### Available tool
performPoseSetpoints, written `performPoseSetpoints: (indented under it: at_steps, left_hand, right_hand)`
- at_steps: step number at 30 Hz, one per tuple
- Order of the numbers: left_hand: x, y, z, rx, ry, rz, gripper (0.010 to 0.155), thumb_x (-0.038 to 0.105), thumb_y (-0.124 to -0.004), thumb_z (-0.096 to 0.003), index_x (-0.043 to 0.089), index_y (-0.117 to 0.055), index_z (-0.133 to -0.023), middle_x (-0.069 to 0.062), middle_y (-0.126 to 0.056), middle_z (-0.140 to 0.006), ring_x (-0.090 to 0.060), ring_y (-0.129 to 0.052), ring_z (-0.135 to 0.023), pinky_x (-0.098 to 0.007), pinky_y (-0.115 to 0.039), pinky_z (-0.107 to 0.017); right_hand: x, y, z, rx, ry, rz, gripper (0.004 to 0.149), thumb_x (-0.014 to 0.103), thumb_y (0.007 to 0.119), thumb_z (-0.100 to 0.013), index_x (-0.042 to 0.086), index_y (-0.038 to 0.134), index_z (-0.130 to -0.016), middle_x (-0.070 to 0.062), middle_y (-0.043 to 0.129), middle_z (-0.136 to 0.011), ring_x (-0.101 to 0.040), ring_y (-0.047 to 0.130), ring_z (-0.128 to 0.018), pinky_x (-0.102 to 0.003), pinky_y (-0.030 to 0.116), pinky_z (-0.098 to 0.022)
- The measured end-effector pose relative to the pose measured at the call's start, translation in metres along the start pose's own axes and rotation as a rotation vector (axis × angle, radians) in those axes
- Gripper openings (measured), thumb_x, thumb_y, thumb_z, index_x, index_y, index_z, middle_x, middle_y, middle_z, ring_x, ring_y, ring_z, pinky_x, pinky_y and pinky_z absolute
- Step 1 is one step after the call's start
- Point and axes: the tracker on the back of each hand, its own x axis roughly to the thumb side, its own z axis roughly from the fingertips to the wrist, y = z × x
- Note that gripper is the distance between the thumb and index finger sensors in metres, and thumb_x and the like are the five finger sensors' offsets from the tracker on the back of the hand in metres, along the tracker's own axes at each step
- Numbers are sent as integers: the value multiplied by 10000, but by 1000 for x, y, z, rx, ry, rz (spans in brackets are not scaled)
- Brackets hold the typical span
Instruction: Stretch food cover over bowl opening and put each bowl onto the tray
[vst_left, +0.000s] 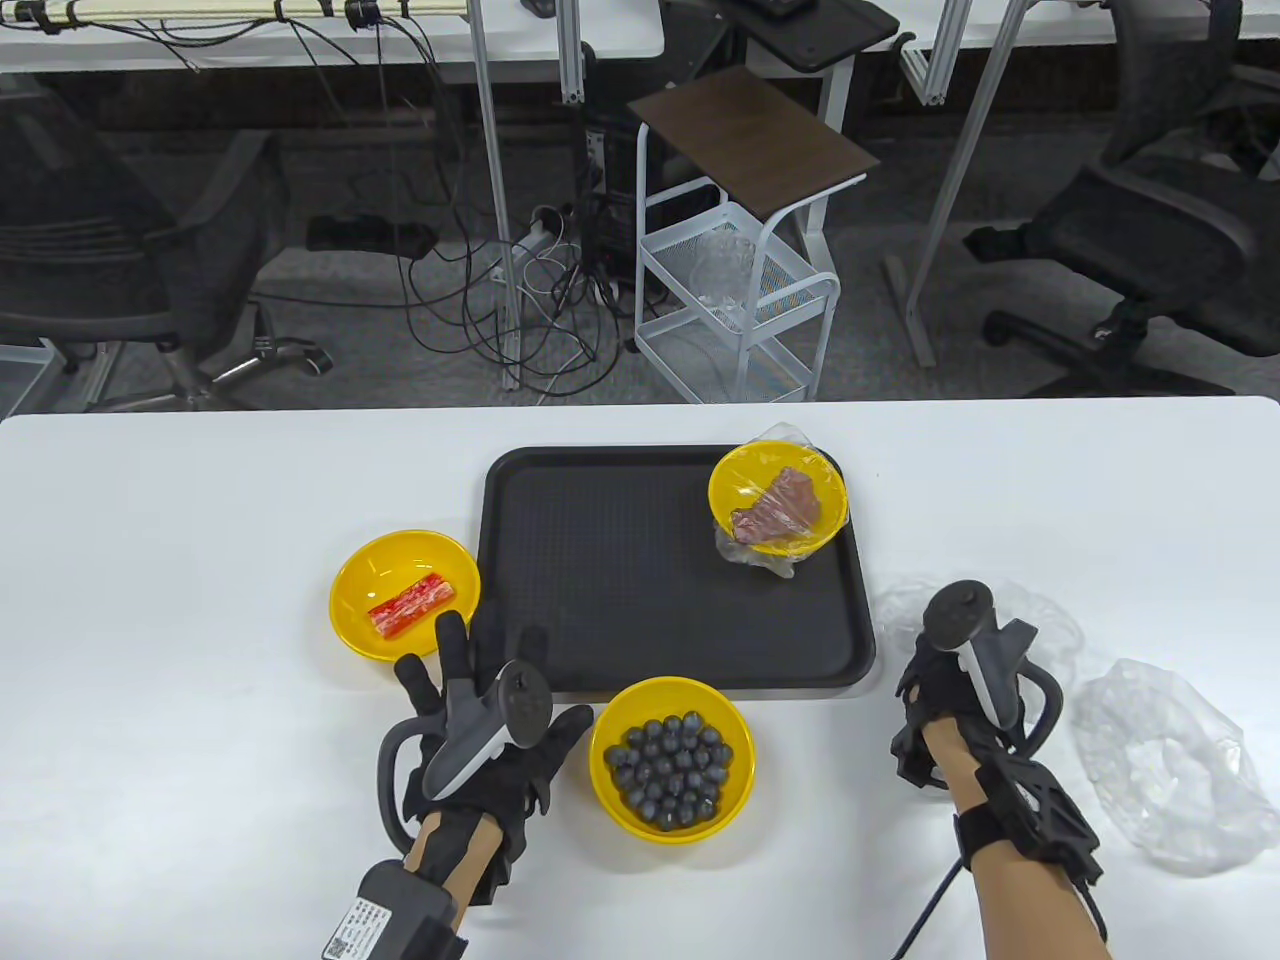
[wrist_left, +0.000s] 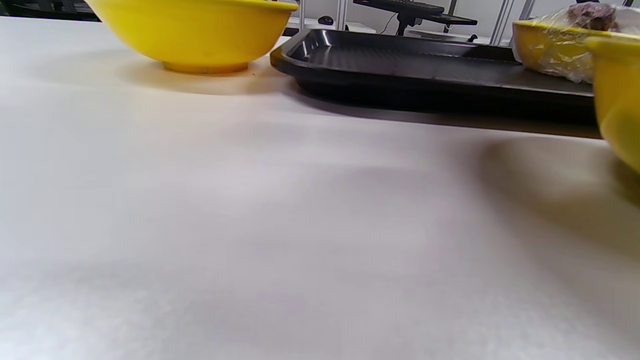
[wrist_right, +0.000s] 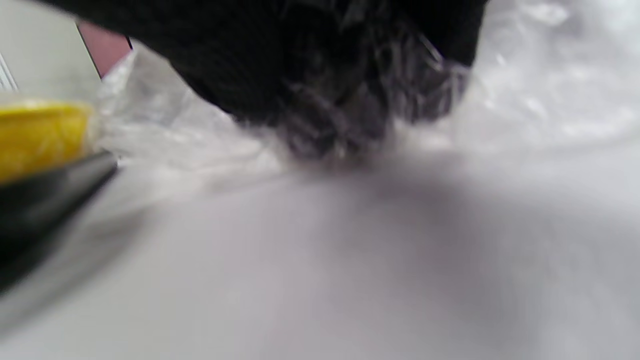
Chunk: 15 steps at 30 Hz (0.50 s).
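The right hand (vst_left: 955, 690) lies on a crumpled clear food cover (vst_left: 1040, 615) on the white table (vst_left: 150, 520), just off the black tray's (vst_left: 620, 570) near right corner. Only the right wrist view shows the grip: the gloved fingers (wrist_right: 325, 105) curl into the plastic and bunch it, though blurred. A second loose cover (vst_left: 1165, 765) lies just right of that hand. On the tray's far right corner sits a covered yellow bowl (vst_left: 778, 497) holding a brownish piece. The left hand (vst_left: 480, 725) rests flat, fingers spread and holding nothing, between a bowl with a red-and-white stick (vst_left: 405, 594) ahead to its left and a bowl of dark berries (vst_left: 671, 757) just to its right. The left wrist view shows no fingers, only bowl sides and the tray rim (wrist_left: 400, 65) from table height. A label on the left wrist unit (vst_left: 385, 915) bears a printed code, too small to read.
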Motion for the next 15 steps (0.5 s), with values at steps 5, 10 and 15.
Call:
performPoseSetpoints:
  at_steps: [5, 10, 15]
  left_hand:
    - [-3, 0, -2, -19, 27, -8, 919, 886, -372, -348, 498, -68, -1124, 99, 189, -1163, -219, 306, -1020, -596, 148, -659]
    - [-3, 3, 1, -19, 5, 50, 932, 884, -365, -346, 477, -81, -1135, 90, 177, -1172, -230, 294, -1028, -601, 139, -664]
    - [4, 13, 16, 84, -149, 267, 951, 848, -446, -372, 354, -377, -1181, -28, -206, -1286, -349, -79, -1180, -648, -185, -805]
  right_hand:
    - [-5, -34, 15, -96, -56, -151, 445, 283, 866, -452, 176, 890, -883, -97, 997, -794, -345, 1017, -674, -457, 879, -496]
    - [-12, -68, 38, -167, -164, -319, 447, 300, 867, -443, 175, 904, -871, -84, 1019, -782, -329, 1050, -656, -431, 924, -462]
    - [-15, -85, 67, -212, -260, -513, 449, 307, 870, -448, 162, 910, -871, -91, 1025, -781, -338, 1057, -652, -432, 936, -449]
